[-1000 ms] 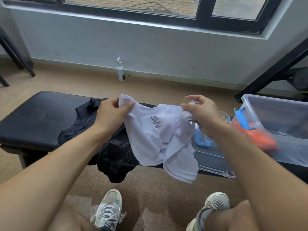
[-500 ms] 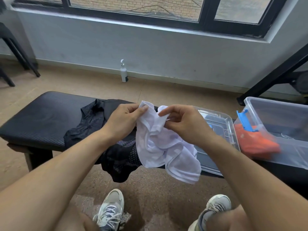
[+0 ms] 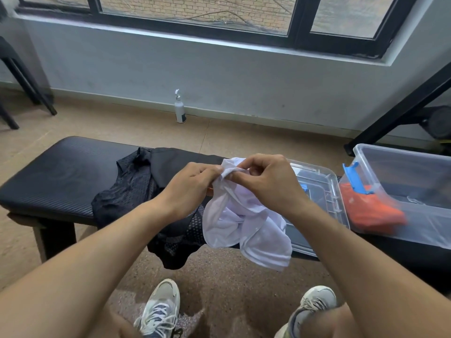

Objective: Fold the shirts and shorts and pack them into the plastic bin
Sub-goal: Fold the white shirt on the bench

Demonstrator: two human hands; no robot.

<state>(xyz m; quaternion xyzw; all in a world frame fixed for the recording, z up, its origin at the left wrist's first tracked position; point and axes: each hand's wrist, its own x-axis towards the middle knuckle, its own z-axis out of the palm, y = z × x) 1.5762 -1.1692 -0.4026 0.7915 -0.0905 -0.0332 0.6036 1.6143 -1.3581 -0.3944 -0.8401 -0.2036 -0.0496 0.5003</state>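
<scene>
Above black padded desk (image 3: 61, 176): left hand (image 3: 192, 184), right hand (image 3: 266, 181) both pinching bunched white mesh garment (image 3: 244, 223). Risk: loose hem snags clear plastic lid (image 3: 324, 191); crooked fold.

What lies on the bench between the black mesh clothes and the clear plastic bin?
In the head view, the bin's clear lid lies flat between the black mesh clothes and the plastic bin, partly hidden by the held white garment.

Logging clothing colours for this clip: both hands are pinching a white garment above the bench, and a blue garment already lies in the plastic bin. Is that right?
Not quite. The head view shows the garment in the plastic bin is orange, not blue; only the bin's latch is blue. The left hand and right hand do pinch the white garment above the bench.
</scene>
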